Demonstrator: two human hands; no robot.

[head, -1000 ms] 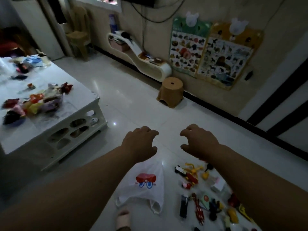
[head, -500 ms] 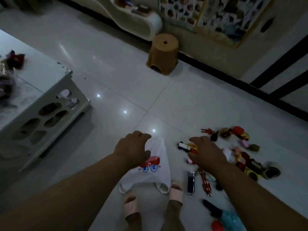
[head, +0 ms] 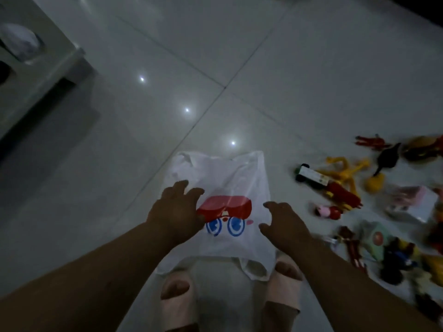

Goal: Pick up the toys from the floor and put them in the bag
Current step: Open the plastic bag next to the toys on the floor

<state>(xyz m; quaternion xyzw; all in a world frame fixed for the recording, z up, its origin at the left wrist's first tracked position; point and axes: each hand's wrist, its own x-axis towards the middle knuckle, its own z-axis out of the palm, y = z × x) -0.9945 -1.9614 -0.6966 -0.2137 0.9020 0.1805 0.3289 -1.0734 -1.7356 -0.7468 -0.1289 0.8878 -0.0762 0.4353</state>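
A white plastic bag (head: 230,178) with a red and blue cartoon print lies flat on the tiled floor, its handles toward my feet. My left hand (head: 176,209) hovers over the bag's left side, fingers spread and loosely bent, holding nothing. My right hand (head: 282,222) hangs over the bag's right edge, fingers also spread and empty. Several small toys lie scattered to the right: a yellow figure (head: 345,172), a toy truck (head: 311,177), a red toy (head: 342,196) and a small pink figure (head: 327,210).
My two feet in pink slippers (head: 177,298) stand just below the bag. A white low table (head: 36,68) fills the upper left corner. More toys (head: 393,252) crowd the lower right edge, blurred.
The view has tilted down and closed in on the floor. Both hands have dropped toward the bag; my right hand has shifted left, away from the toys, to the bag's edge.
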